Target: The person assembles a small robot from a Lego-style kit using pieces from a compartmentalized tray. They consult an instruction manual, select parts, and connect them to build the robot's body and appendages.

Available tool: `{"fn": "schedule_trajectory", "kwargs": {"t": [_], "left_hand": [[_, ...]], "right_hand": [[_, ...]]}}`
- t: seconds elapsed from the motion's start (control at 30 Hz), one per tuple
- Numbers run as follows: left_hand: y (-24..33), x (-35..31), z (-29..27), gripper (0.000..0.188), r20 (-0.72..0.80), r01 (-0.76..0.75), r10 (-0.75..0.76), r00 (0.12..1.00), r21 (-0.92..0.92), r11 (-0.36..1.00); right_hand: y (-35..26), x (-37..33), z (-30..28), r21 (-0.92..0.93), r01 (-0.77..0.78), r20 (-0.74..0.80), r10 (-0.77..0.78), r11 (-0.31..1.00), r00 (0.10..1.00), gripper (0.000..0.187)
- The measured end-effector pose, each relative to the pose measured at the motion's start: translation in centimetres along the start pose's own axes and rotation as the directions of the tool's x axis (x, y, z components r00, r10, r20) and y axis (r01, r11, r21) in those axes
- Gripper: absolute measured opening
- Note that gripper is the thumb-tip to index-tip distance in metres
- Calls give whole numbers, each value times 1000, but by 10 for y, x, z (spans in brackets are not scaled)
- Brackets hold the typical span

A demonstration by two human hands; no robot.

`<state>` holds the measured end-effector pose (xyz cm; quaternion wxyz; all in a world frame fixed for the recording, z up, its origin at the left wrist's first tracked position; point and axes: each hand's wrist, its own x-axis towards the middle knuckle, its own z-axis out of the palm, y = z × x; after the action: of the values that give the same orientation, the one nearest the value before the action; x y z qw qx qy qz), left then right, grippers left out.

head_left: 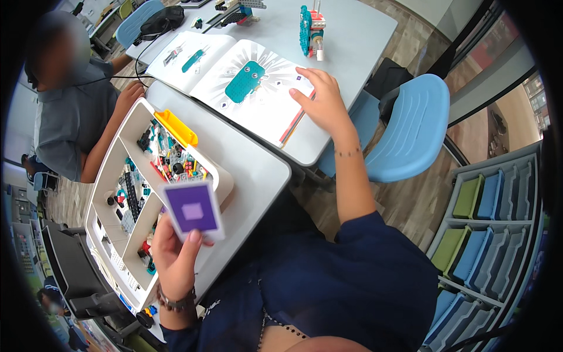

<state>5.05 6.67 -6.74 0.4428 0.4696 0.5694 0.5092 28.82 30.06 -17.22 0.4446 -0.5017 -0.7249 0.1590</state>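
Between the thumb and fingers of my left hand (176, 258) is a white-edged purple card (192, 207) with a lighter square in its middle. The card is held up in front of a white bin (126, 126), whose compartments hold loose building bricks (176, 158). My right hand (321, 101) rests on the right page edge of an open instruction booklet (217, 94), fingers spread. A teal brick model (245, 82) is pictured on that page, and a small purple square is printed near my fingertips.
A teal, white and red brick model (312, 32) stands beyond the booklet, with a grey brick build (239, 10) to its left. Across the bin sits another person (76, 111) in grey. A blue chair (404, 129) and a shelf of trays (487, 234) are to the right.
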Motion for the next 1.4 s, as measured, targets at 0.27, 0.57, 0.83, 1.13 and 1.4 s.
{"fn": "schedule_trajectory", "kwargs": {"t": [0.27, 0.57, 0.83, 1.13, 1.4], "left_hand": [[-18, 90, 110, 26, 304, 25, 46, 952, -225, 974], [-33, 131, 176, 35, 294, -45, 68, 953, -87, 995], [-53, 117, 154, 30, 301, -81, 51, 952, 89, 993], [-70, 85, 134, 28, 284, -10, -31, 958, 141, 990], [-76, 85, 132, 28, 248, 28, -58, 967, 119, 992]], "right_hand": [[-53, -77, -36, 872, -181, 194, 19, 456, 981, 24], [6, -45, -51, 844, -54, -188, 390, 533, 901, 11], [80, 80, -58, 174, -313, -695, 341, 934, 633, 14], [100, 107, -16, -19, -178, -613, 129, 984, 779, 9], [90, 103, -10, -5, -51, -615, 37, 999, 787, 9]]}}
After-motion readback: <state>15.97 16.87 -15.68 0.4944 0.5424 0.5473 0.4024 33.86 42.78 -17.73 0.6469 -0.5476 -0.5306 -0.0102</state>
